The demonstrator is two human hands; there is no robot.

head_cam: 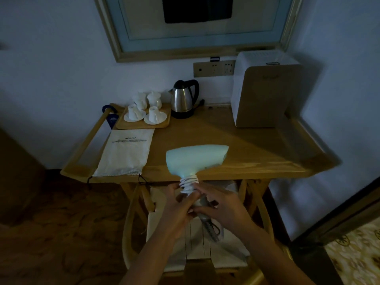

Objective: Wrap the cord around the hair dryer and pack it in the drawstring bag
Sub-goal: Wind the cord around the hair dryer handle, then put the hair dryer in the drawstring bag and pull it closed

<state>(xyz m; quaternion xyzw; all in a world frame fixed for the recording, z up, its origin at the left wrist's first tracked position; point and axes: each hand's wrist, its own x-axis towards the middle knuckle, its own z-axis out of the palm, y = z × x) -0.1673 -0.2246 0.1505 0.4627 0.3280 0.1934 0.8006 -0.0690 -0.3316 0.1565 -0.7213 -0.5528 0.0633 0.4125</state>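
The cord (189, 183) is coiled in several white turns around the upper handle of the hair dryer (194, 159), so the wrapping looks well along. A loose end with the plug hangs below the hands, so it seems not quite finished. The dryer is held upright in the air just past the near edge of the table (236, 153), nozzle pointing right. The left hand (178, 208) curls around the handle below the coils, and the right hand (224, 204) grips the lower handle, fingers bent around it.

Packing remains. The drawstring bag (125, 153) lies flat on the near left of the table and looks empty. Farther back, a wooden tray (164, 123) holds white cups and saucers.
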